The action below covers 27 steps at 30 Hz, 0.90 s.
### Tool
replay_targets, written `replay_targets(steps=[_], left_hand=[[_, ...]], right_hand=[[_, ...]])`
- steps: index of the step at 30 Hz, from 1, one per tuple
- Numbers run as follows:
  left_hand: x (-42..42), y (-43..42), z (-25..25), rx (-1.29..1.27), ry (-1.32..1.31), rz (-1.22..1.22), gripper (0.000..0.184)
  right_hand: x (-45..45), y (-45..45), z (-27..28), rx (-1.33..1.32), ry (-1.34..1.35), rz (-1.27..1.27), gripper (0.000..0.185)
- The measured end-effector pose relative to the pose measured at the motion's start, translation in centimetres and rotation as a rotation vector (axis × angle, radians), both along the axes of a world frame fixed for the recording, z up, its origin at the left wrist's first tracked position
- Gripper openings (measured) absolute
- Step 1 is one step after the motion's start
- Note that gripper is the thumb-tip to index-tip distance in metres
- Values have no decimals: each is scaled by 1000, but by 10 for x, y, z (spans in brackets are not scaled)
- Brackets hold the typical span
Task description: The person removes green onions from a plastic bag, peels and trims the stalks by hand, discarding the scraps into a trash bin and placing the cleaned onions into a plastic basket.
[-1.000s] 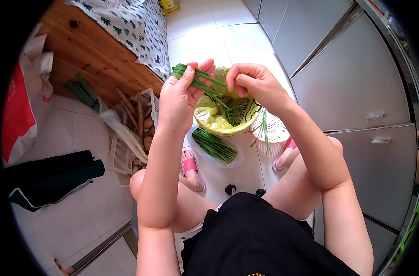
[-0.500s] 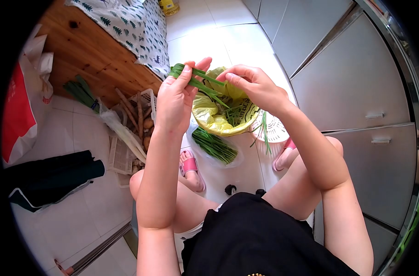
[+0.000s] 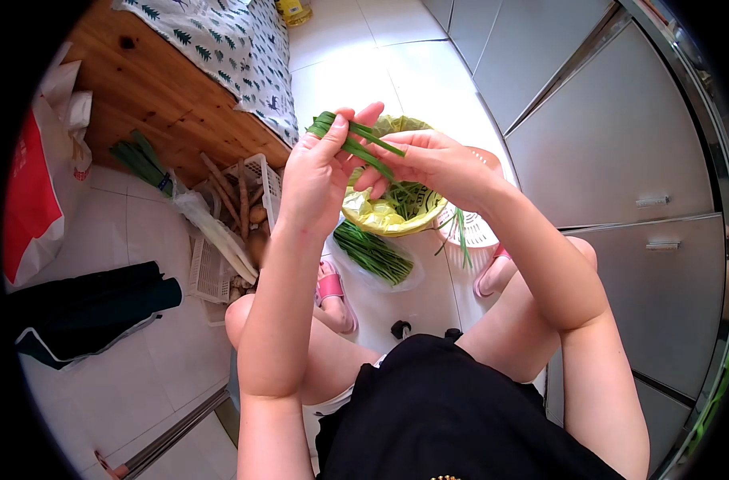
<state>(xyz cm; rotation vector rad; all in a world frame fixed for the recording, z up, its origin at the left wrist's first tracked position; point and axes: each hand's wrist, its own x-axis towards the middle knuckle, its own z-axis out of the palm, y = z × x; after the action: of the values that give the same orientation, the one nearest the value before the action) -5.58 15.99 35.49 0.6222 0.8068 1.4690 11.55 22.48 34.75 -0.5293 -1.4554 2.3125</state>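
My left hand [image 3: 320,164] grips a small folded bunch of green garlic chives [image 3: 359,150] between thumb and fingers, its leaf ends pointing right. At those ends, my right hand [image 3: 432,164] is closed in a pinch on the chives, fingertips partly hidden. Both hands are above a bin lined with a yellow plastic bag [image 3: 372,216], with green scraps inside. Below the bin, a thicker bundle of chives [image 3: 372,254] lies in a clear plastic bag on the floor. To the right, a few loose strands hang over a pale pink slotted basket [image 3: 478,232].
White crates [image 3: 211,268] with root vegetables stand at left, beside leeks [image 3: 212,220] in plastic. Dark folded cloth [image 3: 100,304] lies on the tiles near a red and white bag [image 3: 32,192]. Steel cabinets [image 3: 612,136] line the right side. My slippered feet flank the chive bundle.
My left hand has moved slightly right with the chives. My right hand has come closer to it, and its fingers now meet the leaf ends lower down.
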Motion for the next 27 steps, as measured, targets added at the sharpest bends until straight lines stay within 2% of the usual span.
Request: replay_targets(steps=[2,9,15,24,27], left_hand=[[1,-1,-1,-12,-13,-39,19],[2,1,-3,-45,-2,-66,22],[6,2,1,-60,-189,-1,23],[9,-2,-5,-4,100,-108,23],[21,-4,-1,-6,111,-50,23]], right_hand=[[-2,-2,2,-61,-46,-11,30],[0,-5,5,20,-58,-23,29],[0,-4,6,29,-85,-14,30],[-1,-11,11,84,-95,-67,31],[-4,-10,2,81,-84,-91,29]])
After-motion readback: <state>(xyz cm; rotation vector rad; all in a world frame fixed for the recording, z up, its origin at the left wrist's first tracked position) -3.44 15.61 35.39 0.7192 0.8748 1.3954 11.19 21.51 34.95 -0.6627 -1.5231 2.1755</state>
